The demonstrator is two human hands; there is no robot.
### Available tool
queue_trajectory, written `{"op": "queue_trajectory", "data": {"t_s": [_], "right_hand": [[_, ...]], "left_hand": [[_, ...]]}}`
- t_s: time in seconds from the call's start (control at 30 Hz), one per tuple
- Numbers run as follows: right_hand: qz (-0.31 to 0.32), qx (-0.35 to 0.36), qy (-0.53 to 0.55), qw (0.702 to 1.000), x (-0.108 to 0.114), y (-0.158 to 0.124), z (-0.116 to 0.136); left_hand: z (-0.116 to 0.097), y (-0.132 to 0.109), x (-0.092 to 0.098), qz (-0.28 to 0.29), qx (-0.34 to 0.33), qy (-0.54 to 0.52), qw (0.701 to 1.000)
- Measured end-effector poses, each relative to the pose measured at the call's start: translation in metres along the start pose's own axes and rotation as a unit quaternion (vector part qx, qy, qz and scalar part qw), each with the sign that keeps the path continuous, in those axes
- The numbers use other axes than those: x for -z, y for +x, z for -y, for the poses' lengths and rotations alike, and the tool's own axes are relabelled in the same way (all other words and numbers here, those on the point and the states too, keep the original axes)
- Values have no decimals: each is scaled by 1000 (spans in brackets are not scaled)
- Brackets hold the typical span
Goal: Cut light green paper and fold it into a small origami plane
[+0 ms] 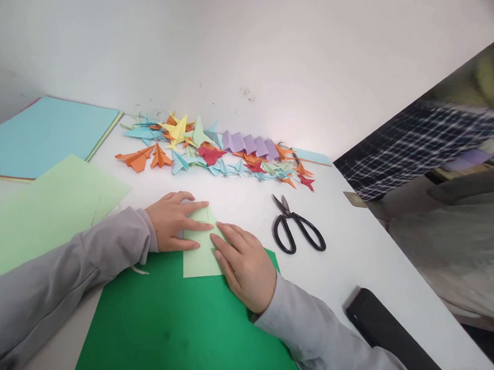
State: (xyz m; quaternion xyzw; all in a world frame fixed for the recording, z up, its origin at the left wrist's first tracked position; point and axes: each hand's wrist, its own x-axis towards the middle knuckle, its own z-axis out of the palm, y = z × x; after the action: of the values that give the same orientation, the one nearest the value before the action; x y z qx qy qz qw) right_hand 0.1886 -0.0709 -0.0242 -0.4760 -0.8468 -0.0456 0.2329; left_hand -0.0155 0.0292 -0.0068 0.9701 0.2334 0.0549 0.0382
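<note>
A small pale green sheet of paper with folds near its top lies on the far edge of a dark green sheet. My left hand rests on the paper's left and upper part, its fingers spread out flat. From the right, my right hand lies along the paper's right edge with fingers stretched out and fingertips touching it. The fingers of both hands cover parts of the folds.
Black-handled scissors lie partly open to the right. Folded paper planes and a purple pleated strip line the wall. Large pale green paper and a blue sheet stack lie left. A black case sits near the right edge.
</note>
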Motion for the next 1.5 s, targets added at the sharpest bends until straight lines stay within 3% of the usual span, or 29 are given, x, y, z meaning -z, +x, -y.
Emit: {"op": "queue_trajectory", "data": {"t_s": [0.17, 0.4, 0.77, 1.17, 1.5], "right_hand": [[11, 2, -7, 1000, 0, -1, 2], [31, -35, 68, 997, 5, 7, -5], [152, -63, 10, 986, 2, 45, -12], [143, -68, 7, 987, 1, 42, -11], [75, -25, -18, 997, 6, 20, -11]], "left_hand": [[1, 0, 0, -6, -5, -3, 1000], [-1, 1, -1, -11, 1, 15, 1000], [-4, 2, -3, -39, 1, 20, 999], [-1, 2, -4, -36, 1, -2, 999], [2, 1, -7, -53, -7, -12, 998]]}}
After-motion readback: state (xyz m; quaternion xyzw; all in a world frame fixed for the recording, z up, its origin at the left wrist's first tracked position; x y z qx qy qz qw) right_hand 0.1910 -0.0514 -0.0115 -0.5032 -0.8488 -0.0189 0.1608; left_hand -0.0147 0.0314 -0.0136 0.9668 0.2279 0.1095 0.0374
